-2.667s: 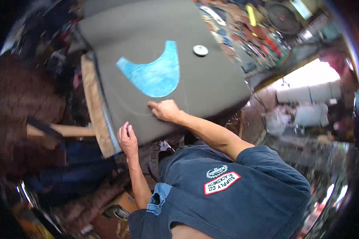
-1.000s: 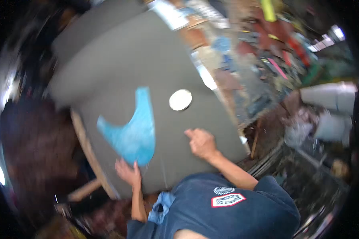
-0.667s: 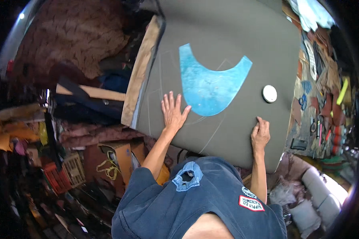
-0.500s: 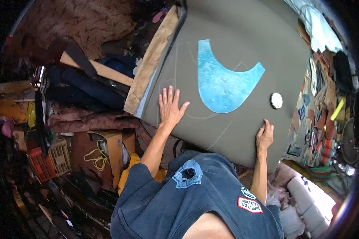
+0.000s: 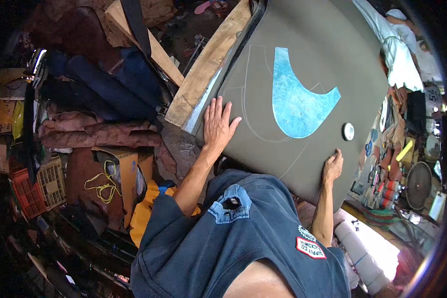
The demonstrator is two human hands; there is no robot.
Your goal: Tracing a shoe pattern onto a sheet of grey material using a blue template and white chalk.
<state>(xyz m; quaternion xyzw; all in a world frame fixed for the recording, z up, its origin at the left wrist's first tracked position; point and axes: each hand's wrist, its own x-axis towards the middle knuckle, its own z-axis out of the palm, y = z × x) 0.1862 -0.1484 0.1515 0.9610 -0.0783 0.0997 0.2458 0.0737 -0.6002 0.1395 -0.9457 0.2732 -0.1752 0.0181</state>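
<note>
An olive-grey sheet point(image 5: 263, 159) covers the work surface in front of me, with thin pale outlines drawn on it. On it lies a flat blue curved template point(image 5: 298, 111), with a deep concave upper edge and a rounded bottom. My left hand point(image 5: 218, 124) rests palm down near the sheet's left edge, fingers stretched out, beside the drawn lines. Farther right, my right hand point(image 5: 332, 168) lies on the sheet with its index finger extended and the others partly bent; nothing shows in it. A small round white-topped disc point(image 5: 348, 131) sits just beyond those fingertips.
A wooden beam point(image 5: 208, 67) borders the sheet at the left. Dark fabric rolls point(image 5: 99, 89), a cardboard box point(image 5: 129, 171) and a red crate point(image 5: 28, 192) stand to the left. At the right are spools point(image 5: 390, 193), blue-handled scissors point(image 5: 369, 148), a fan point(image 5: 418, 185) and hanging white cloth point(image 5: 400, 59).
My left hand has slid left, away from the template and closer to the sheet's edge. My right hand is slightly nearer the round disc. The whole view has shifted.
</note>
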